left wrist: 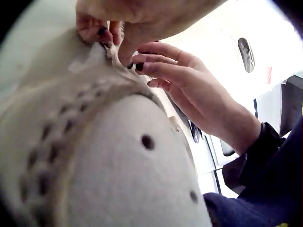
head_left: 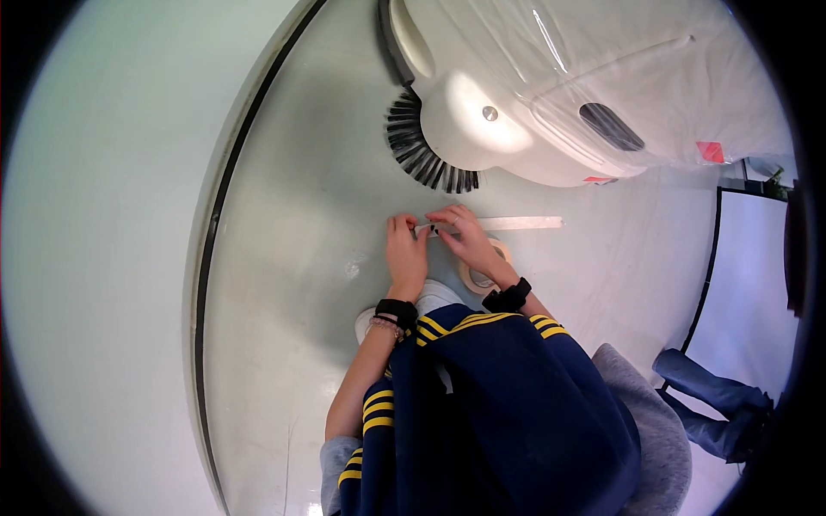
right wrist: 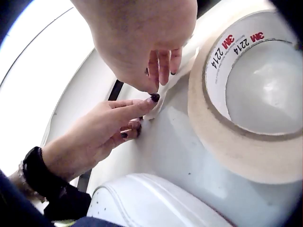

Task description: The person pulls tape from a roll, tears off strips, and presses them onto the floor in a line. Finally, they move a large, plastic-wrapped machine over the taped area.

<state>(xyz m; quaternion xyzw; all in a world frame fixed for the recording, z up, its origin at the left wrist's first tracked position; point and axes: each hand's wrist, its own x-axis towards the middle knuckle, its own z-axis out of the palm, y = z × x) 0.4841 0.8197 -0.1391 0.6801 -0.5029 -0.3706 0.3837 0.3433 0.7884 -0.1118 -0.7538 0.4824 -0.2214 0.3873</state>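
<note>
A strip of cream tape (head_left: 525,223) runs to the right from between the two hands, low over the pale floor. The left hand (head_left: 406,254) pinches its near end between thumb and fingers, also seen in the right wrist view, where the tape end (right wrist: 154,111) looks crumpled. Close against it, the right hand (head_left: 469,243) has its thumb and fingertips at the same piece of tape. A roll of masking tape (right wrist: 251,158) marked 3M 2214 lies on the floor beside the right hand.
A white plastic-wrapped machine (head_left: 551,95) with a black bristle brush (head_left: 422,150) stands ahead of the hands. White shoes (right wrist: 147,203) are just below them. A dark strip (head_left: 206,249) edges the floor at left. Someone's jeans-clad legs (head_left: 710,396) show at right.
</note>
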